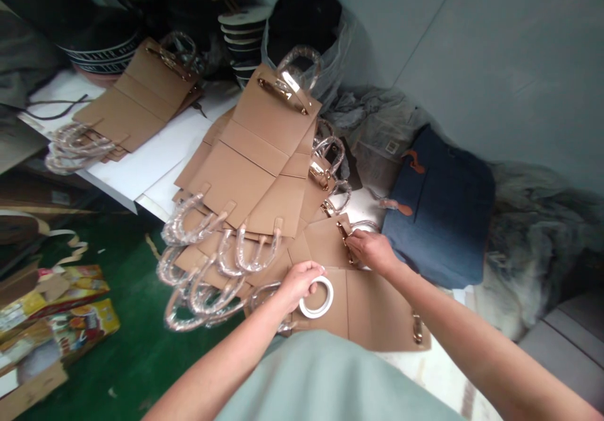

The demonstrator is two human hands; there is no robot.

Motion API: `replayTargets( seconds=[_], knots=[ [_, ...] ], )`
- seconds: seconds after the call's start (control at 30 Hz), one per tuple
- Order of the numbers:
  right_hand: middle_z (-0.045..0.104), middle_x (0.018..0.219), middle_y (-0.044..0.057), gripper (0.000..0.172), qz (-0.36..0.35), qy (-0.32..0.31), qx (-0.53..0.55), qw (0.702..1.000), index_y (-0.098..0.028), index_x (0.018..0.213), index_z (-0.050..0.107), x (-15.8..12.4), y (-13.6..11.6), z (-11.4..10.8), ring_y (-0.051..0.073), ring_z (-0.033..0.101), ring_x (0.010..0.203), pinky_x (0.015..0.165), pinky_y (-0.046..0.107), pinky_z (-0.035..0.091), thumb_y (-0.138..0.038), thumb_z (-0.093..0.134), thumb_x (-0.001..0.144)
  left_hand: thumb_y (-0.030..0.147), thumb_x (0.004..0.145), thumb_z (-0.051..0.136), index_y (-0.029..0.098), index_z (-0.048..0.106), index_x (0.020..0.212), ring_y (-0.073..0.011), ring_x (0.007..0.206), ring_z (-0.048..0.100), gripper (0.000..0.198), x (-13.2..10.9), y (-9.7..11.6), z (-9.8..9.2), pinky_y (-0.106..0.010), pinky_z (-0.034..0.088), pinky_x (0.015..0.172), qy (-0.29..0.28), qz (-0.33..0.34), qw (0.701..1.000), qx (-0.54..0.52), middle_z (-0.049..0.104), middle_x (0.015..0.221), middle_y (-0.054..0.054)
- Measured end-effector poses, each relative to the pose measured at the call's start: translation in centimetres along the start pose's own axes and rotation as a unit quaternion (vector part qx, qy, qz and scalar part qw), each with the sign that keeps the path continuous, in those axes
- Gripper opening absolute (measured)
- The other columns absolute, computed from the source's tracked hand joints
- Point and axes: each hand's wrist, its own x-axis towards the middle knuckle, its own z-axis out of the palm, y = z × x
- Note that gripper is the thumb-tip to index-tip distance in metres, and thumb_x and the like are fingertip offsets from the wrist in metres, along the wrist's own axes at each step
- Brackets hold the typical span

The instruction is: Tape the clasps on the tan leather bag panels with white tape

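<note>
Looking at a tan bag panel [321, 243] lying in the pile, with the right hand [370, 249] at its clasp end. Looks light, fairly stiff, probably easy to scuff. Best to grab by the edge near the metal clasp [342, 230]. Right fingers curled there, can't tell if actually gripping. Got a white tape roll [329, 296] pinched by its rim in the mostly closed left hand [302, 282]; probably light, smooth. Farther out, more panels [248, 157] with plastic-wrapped handles [172, 228], plus a navy bag [448, 210] to the right.
</note>
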Motion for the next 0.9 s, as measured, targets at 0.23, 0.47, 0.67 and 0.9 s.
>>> replayTargets(
  seconds=[0.23, 0.47, 0.67, 0.9],
  knots=[
    [0.067, 0.107, 0.005, 0.018, 0.05, 0.035, 0.066, 0.996, -0.026, 0.11, 0.067, -1.2, 0.4, 0.1, 0.02, 0.063, 0.087, 0.068, 0.027, 0.039, -0.027, 0.055, 0.098, 0.048, 0.082, 0.064, 0.016, 0.066, 0.088, -0.0062, 0.043, 0.038, 0.032, -0.7, 0.5, 0.2, -0.021, 0.015, 0.041, 0.002, 0.019, 0.999, 0.033, 0.057, 0.059, 0.003],
    [0.072, 0.1, 0.008, 0.046, 0.335, 0.042, 0.199, 0.92, -0.023, 0.117, 0.064, -1.5, -1.9, 1.5, 0.027, 0.067, 0.091, 0.07, 0.03, 0.043, -0.054, 0.068, 0.084, 0.053, 0.081, 0.066, 0.016, 0.067, 0.092, -0.0066, 0.043, 0.032, 0.039, -4.3, 0.9, 0.2, -0.021, 0.02, 0.044, 0.035, 0.049, 0.996, 0.07, 0.049, 0.051, 0.006],
    [0.073, 0.097, 0.006, 0.056, 0.372, 0.014, 0.326, 0.869, -0.022, 0.11, 0.07, 1.3, -1.6, -0.2, 0.026, 0.066, 0.086, 0.066, 0.029, 0.04, -0.067, 0.065, 0.079, 0.062, 0.073, 0.07, 0.015, 0.069, 0.087, -0.0067, 0.04, 0.033, 0.048, -6.0, -0.3, -0.8, -0.022, 0.021, 0.042, 0.083, 0.047, 0.99, 0.107, 0.058, 0.057, 0.002],
    [0.071, 0.084, 0.003, 0.026, 0.311, 0.257, 0.173, 0.899, -0.024, 0.073, 0.072, -3.1, -1.4, -6.2, 0.023, 0.062, 0.089, 0.075, 0.031, 0.034, -0.047, 0.065, 0.084, 0.057, 0.075, 0.07, 0.014, 0.068, 0.102, -0.0054, 0.035, 0.032, 0.051, -6.6, -1.6, -0.8, -0.019, 0.02, 0.036, 0.083, 0.057, 0.99, 0.098, 0.055, 0.053, 0.005]
  ],
)
